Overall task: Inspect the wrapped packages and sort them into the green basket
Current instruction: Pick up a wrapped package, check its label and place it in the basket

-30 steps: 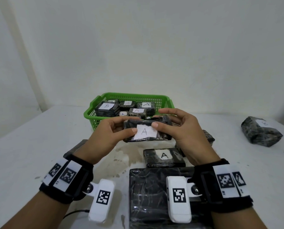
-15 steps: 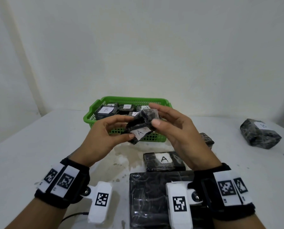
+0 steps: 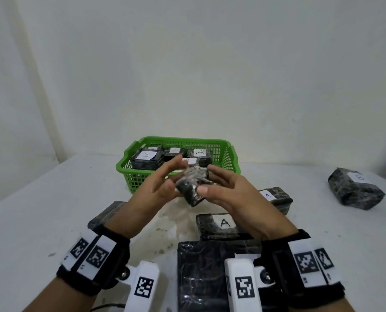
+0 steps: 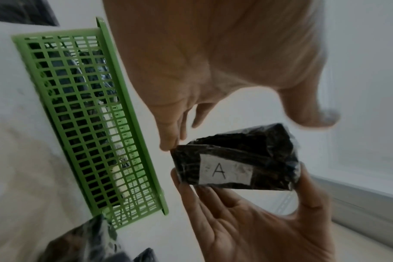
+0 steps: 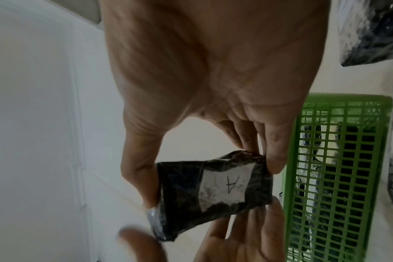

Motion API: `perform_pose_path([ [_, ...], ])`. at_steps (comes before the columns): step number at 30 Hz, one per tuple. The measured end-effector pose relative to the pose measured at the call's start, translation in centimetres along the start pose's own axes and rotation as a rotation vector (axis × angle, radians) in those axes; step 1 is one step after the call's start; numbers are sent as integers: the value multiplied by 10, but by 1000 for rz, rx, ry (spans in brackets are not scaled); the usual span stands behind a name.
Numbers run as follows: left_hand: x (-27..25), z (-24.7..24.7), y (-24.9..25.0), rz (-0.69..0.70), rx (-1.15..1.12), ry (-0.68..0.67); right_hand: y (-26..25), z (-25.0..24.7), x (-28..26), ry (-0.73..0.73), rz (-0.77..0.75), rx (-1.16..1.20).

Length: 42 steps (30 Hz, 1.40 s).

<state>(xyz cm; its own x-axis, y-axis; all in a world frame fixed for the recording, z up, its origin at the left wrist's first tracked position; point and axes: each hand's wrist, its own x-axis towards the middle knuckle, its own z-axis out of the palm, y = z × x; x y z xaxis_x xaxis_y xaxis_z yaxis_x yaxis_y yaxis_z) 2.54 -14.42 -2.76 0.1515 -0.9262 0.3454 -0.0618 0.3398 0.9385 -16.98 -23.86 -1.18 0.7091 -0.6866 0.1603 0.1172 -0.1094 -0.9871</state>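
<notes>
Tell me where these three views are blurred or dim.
Head view: even light, left hand slightly smeared. Left wrist view: that hand's thumb and the basket are smeared; the package label reads A. Right wrist view: dim, right hand shadowed, bottom fingers blurred.

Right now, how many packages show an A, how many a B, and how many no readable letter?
A: 5, held package, two table packages, two basket packages
B: 2, one basket package, one table package
No readable letter: 4, two basket packages, two table packages
Total: 11 seen
</notes>
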Motion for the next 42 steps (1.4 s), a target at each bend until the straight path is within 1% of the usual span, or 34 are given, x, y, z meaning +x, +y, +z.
perform_pose_path([
  [2, -2, 3, 4, -48, 35, -24, 0, 0, -1, 15, -16, -65],
  [4, -4, 5, 8, -43, 41, -49, -2, 0, -4, 4, -26, -99],
  [7, -5, 4, 11, -5, 58, -1, -7, 2, -8, -34, -22, -117],
  [8, -5, 4, 10, -5, 60, -6, -8, 3, -7, -19, -22, -123],
  [11, -6, 6, 8, -49, 44, -86, -10, 4, -8, 59, -64, -126],
  [13, -7, 8, 10, -50, 55, -88, -9, 3, -9, 86, -63, -117],
  [16, -5, 7, 11, -28, 32, -33, -7, 4, -7, 26, -18, -96],
  [17, -5, 6, 12, -20, 14, -36, -6, 4, -6, 17, -7, -92],
  [21, -7, 8, 12, -34, 6, -123, -7, 3, -6, 74, -41, -139],
  [23, -6, 8, 12, -33, 18, -111, -6, 2, -6, 42, -34, -139],
  [25, -5, 7, 11, -28, 7, -89, -5, 3, -6, 13, -19, -91],
  [27, -6, 8, 11, -36, -14, -107, -4, 3, -5, 51, -26, -58],
  [29, -7, 9, 12, -54, -30, -117, -5, 3, -5, 87, -45, -89],
  [31, -7, 10, 14, -53, -15, -75, -5, 3, -5, 87, -41, -119],
  [33, -8, 9, 14, -30, 26, -16, -6, 4, -5, 73, -10, -101],
  [35, -8, 8, 16, -6, 66, 35, -10, 4, -8, 23, 45, -69],
  [37, -9, 8, 17, 12, 100, 14, -15, 6, -11, -38, 77, -31],
  [40, -10, 6, 14, -8, 23, -95, -12, 7, -11, 11, 49, -19],
  [41, -10, 7, 13, 1, -7, -87, -10, 7, -11, 36, 32, -38],
  [42, -10, 9, 14, 20, -18, -51, -10, 7, -11, 59, 16, -73],
])
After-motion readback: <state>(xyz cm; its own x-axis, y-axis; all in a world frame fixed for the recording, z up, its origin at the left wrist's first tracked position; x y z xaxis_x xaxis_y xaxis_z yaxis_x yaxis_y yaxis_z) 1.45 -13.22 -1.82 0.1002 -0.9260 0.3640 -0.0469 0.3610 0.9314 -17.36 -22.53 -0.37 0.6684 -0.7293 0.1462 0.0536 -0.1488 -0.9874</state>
